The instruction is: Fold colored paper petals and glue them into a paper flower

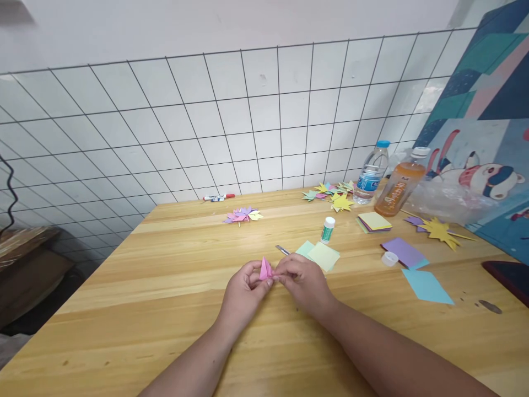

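Observation:
A small folded piece of pink paper (265,269) is held between both hands just above the wooden table (136,325). My left hand (244,292) pinches it from the left, thumb in front. From the right, my right hand (303,284) grips its right edge between thumb and fingertips. The paper comes to a point at the top and shows fold lines. Just beyond my right hand lie a utility knife (282,250), partly hidden, and pale green and cream paper squares (324,256).
A glue stick (328,230) stands behind the squares, its white cap (389,258) lying farther right. Folded paper stars (341,202) and a pink-purple paper cluster (243,214) lie toward the wall. A water bottle (371,175) and an orange drink bottle (400,184) stand back right.

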Demonstrator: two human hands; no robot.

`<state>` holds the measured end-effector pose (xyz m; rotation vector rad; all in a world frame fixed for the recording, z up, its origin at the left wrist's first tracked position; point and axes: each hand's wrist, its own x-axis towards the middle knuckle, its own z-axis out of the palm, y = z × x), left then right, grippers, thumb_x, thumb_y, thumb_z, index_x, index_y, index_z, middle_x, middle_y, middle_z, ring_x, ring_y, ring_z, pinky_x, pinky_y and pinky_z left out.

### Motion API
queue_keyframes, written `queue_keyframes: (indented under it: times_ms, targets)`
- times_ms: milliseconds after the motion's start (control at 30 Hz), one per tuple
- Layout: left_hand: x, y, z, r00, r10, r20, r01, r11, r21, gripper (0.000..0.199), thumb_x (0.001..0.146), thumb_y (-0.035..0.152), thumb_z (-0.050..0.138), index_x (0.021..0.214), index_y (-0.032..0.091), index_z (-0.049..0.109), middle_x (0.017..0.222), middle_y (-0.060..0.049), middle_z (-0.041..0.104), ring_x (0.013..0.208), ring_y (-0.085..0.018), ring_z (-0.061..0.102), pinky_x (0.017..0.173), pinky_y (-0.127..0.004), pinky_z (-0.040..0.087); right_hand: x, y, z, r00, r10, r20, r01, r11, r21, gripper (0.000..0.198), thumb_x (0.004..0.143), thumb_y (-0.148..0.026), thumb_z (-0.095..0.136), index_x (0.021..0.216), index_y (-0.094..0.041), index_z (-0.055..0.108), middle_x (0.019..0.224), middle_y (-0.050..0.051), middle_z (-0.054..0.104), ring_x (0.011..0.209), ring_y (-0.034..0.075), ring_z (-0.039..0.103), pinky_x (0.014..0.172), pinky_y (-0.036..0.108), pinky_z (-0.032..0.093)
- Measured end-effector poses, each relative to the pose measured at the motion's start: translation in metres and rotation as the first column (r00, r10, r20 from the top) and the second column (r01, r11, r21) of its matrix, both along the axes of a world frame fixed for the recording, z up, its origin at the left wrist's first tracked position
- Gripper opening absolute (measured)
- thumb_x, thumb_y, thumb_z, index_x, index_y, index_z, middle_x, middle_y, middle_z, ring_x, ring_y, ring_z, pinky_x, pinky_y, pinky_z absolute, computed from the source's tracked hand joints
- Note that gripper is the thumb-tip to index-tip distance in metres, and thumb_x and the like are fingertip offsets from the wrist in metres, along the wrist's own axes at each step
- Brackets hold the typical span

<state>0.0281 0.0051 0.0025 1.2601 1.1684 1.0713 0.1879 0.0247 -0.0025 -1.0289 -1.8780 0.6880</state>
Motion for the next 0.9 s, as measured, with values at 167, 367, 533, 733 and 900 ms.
queue_keyframes:
  times_ms: [167,367,533,733,900]
  targets:
    - [-0.0002,0.0007,-0.0018,1.000,-0.016,0.026,0.016,1.000,-0.008,0.025,0.071,0.029,0.068,0.091,0.017,0.059,0.081,-0.005,0.073,0.077,-0.018,0.066,0.073,-0.026,0.047,-0.0028,-0.0029,0.0023,0.998,-0.049,0.031,0.053,0.990,-0.127,0.016,0.074,-0.018,0.062,0.088,-0.024,0.064,0.086,-0.001,0.065,0.064,0.012,0.055,0.060,0.026,0.043]
    - [0.0001,0.0021,-0.0050,1.000,-0.006,0.027,0.007,1.000,-0.002,0.021,0.071,0.030,0.068,0.082,0.018,0.054,0.068,0.000,0.070,0.066,-0.015,0.063,0.065,-0.023,0.045,-0.0063,-0.0002,0.0009,0.996,-0.060,-0.061,0.032,0.922,-0.385,0.015,0.071,-0.026,0.063,0.085,-0.020,0.064,0.074,0.000,0.065,0.055,0.012,0.053,0.054,0.024,0.042]
    - [0.0003,0.0019,-0.0078,0.999,-0.004,0.053,0.004,1.000,0.001,0.025,0.071,0.031,0.070,0.080,0.019,0.051,0.066,0.001,0.067,0.064,-0.013,0.061,0.063,-0.022,0.044,-0.0060,0.0043,-0.0040,0.973,-0.026,-0.230,-0.073,0.908,-0.413,0.011,0.069,-0.029,0.064,0.071,-0.017,0.064,0.071,0.002,0.065,0.064,0.015,0.058,0.060,0.026,0.044]
    - [0.0002,0.0019,-0.0056,0.993,-0.023,0.112,0.025,1.000,-0.013,0.023,0.071,0.033,0.069,0.079,0.016,0.055,0.065,0.001,0.064,0.061,-0.011,0.057,0.061,-0.021,0.044,-0.0039,0.0060,-0.0033,0.937,-0.018,-0.349,-0.155,0.873,-0.463,0.015,0.067,-0.031,0.066,0.067,-0.017,0.062,0.066,0.002,0.064,0.063,0.016,0.057,0.061,0.027,0.043]
    - [0.0006,0.0026,-0.0045,0.996,-0.005,0.085,0.005,1.000,0.000,0.021,0.070,0.033,0.069,0.077,0.016,0.059,0.065,0.001,0.062,0.062,-0.011,0.056,0.061,-0.021,0.043,-0.0054,0.0015,0.0047,0.964,-0.026,-0.263,-0.097,0.891,-0.444,0.010,0.070,-0.027,0.063,0.072,-0.017,0.061,0.061,-0.002,0.058,0.054,0.012,0.049,0.052,0.023,0.037]
